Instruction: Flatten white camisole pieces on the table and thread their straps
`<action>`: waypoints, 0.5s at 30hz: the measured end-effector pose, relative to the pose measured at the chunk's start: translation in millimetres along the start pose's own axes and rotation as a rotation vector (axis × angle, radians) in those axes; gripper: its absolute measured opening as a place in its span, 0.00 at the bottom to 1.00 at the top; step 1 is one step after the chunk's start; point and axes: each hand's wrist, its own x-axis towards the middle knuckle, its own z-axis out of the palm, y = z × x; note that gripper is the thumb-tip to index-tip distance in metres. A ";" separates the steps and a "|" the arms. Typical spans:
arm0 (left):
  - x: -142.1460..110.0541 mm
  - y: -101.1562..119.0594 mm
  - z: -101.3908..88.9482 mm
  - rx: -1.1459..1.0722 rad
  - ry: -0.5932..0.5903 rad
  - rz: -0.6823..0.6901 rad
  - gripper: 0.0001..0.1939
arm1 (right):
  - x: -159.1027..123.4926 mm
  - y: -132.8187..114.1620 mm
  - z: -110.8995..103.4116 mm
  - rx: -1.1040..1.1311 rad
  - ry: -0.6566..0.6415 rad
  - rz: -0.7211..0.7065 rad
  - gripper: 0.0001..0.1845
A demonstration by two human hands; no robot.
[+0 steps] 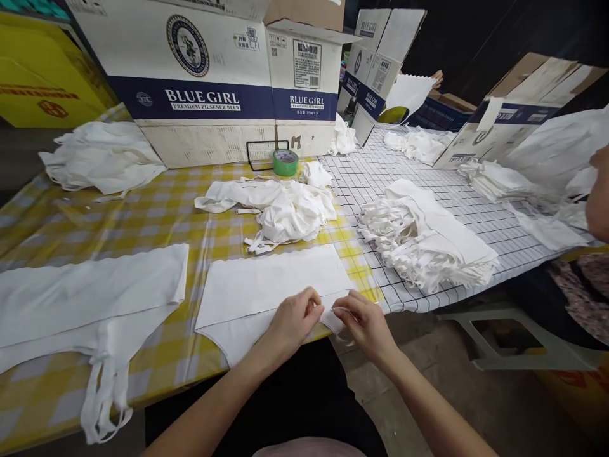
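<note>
A white camisole (271, 279) lies flat before me at the table's front edge, its lower part folded along a straight line. My left hand (295, 320) rests over its near edge, thumb and fingertips pinched together on the cloth. Just to the right, my right hand (366, 324) pinches a thin white strap at the camisole's right corner; the fingertips of the two hands are slightly apart. Further left is a flat stack of white camisoles (90, 292), with its straps (107, 393) hanging over the edge. Behind the camisole sits a crumpled white heap (295, 212).
A folded white pile (428, 235) lies on the checked cloth to the right. Green tape (285, 163) stands before a Blue Girl beer carton (204, 95). More white cloth (102, 155) is at back left. Another person's arm (598, 197) shows at the right edge, above a stool (518, 343).
</note>
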 end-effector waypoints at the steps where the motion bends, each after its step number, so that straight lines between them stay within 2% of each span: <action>1: 4.3 -2.8 -4.4 0.156 0.090 0.087 0.05 | 7.2 1.8 1.4 0.017 0.008 0.009 0.08; 2: 8.7 -5.9 -8.3 0.282 0.136 0.159 0.09 | 14.6 3.7 3.2 0.034 0.010 0.009 0.07; 4: 16.7 -11.8 -14.1 0.442 0.122 0.246 0.13 | 29.3 7.6 7.7 0.069 -0.007 -0.007 0.06; 7: 24.9 -17.7 -17.2 0.578 0.047 0.294 0.06 | 46.7 13.4 14.7 0.080 -0.056 -0.002 0.07; 9: 28.0 -19.7 -16.9 0.646 0.032 0.316 0.06 | 53.3 16.7 17.4 0.064 -0.082 0.019 0.07; 12: 30.8 -22.1 -16.8 0.637 0.049 0.304 0.10 | 56.7 19.4 17.3 0.055 -0.107 0.037 0.07; 15: 33.1 -23.8 -18.9 0.484 0.074 0.244 0.09 | 57.0 18.8 14.8 0.055 -0.138 0.032 0.08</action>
